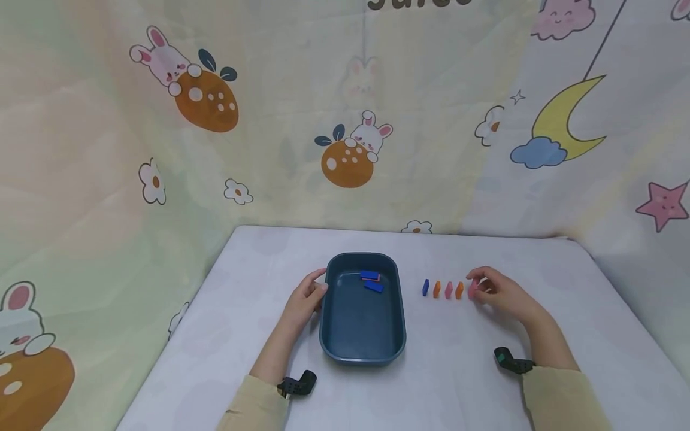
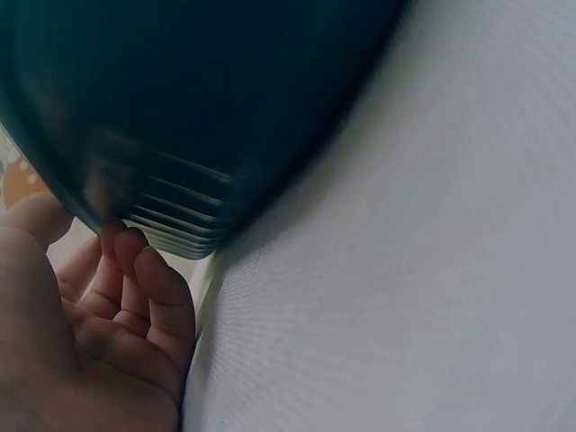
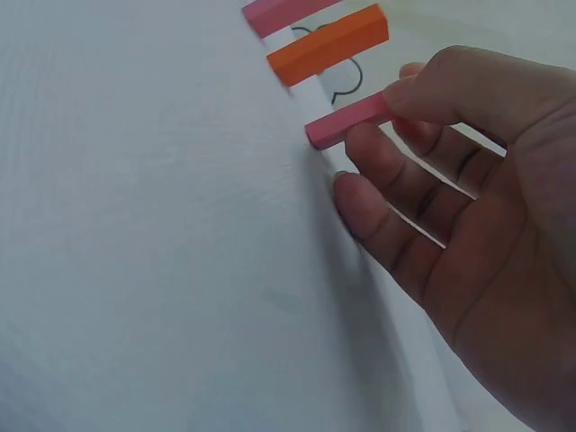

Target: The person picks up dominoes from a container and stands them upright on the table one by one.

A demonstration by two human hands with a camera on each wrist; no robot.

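Observation:
My left hand (image 1: 303,302) is at the left side of a dark blue-green tray (image 1: 361,353), thumb by the rim and curled fingertips against the outer wall in the left wrist view. My right hand (image 1: 501,293) pinches a small pink block (image 3: 346,121) between thumb and fingers; the block stands upright at the right end of a row. Beside it stand an orange block (image 1: 459,290), a pink block (image 1: 448,290), another orange block (image 1: 436,290) and, at the left end, a blue block (image 1: 426,287).
Inside the tray, blue blocks (image 1: 373,287) lie flat near the far end, with an orange edge showing under one. A white cloth covers the table (image 1: 447,371). A printed curtain (image 1: 286,120) with rabbits and flowers hangs behind and at the sides.

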